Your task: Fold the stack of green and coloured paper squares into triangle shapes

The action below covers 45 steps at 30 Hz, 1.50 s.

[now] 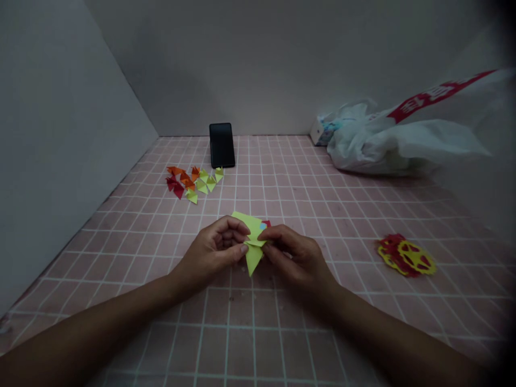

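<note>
A small piece of folded yellow paper (253, 258) is pinched between my two hands, its pointed end hanging down toward me. My left hand (221, 244) grips its left edge between thumb and fingers. On the right edge, my right hand (292, 252) pinches it the same way. Just behind lies flat yellow paper (246, 219), with a bit of red paper (266, 223) and a light blue patch showing beside it; my fingers partly cover these.
Several small folded paper pieces (202, 185) in red, orange and yellow lie at the back left. Behind them a black phone (221, 145) leans upright. Red and yellow cut-out shapes (417, 257) lie at right. A white plastic bag (374, 145) sits at the back right beside a box (320, 130).
</note>
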Each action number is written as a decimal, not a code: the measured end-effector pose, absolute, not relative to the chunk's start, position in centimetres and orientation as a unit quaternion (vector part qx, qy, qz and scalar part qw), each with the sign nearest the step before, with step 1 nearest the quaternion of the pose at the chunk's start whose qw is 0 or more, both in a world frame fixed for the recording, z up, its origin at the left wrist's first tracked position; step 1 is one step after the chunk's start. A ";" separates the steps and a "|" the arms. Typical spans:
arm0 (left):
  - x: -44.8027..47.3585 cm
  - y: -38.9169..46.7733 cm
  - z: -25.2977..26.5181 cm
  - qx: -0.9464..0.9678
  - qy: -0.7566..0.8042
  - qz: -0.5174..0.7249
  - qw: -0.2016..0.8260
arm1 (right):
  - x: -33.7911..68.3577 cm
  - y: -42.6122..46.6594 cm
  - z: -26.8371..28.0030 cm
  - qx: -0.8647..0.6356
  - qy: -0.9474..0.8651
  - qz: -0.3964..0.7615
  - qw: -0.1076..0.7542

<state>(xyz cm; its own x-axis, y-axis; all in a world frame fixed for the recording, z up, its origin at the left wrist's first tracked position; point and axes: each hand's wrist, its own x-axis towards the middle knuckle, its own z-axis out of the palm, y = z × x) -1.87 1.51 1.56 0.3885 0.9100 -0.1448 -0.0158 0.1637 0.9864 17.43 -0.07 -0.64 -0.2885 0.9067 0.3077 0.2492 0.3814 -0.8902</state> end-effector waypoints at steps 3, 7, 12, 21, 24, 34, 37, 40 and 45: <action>-1.8 1.4 1.7 0.544 0.418 0.363 0.631 | 17.3 0.0 -0.6 -0.391 -0.721 0.360 0.444; -1.8 1.4 1.7 0.551 0.413 0.361 0.629 | 17.4 0.1 -0.3 -0.374 -0.743 0.324 0.450; -1.8 1.3 1.7 0.546 0.421 0.368 0.624 | 17.5 0.3 -0.3 -0.339 -0.756 0.318 0.461; -1.8 1.2 1.8 0.507 0.432 0.379 0.642 | 17.4 0.3 -0.2 -0.326 -0.783 0.285 0.447; -1.9 1.2 1.5 0.489 0.425 0.380 0.660 | 17.4 0.1 0.1 -0.313 -0.805 0.251 0.438; -1.8 1.3 1.6 0.477 0.426 0.377 0.670 | 17.4 0.0 0.0 -0.307 -0.832 0.196 0.419; -1.8 1.5 1.6 0.491 0.429 0.379 0.657 | 17.4 0.1 -0.1 -0.309 -0.814 0.242 0.428; -1.7 1.5 1.7 0.508 0.436 0.383 0.636 | 17.4 0.1 -0.1 -0.337 -0.778 0.306 0.433; -1.7 1.3 2.1 0.561 0.453 0.397 0.568 | 17.1 0.0 -0.2 -0.414 -0.628 0.511 0.417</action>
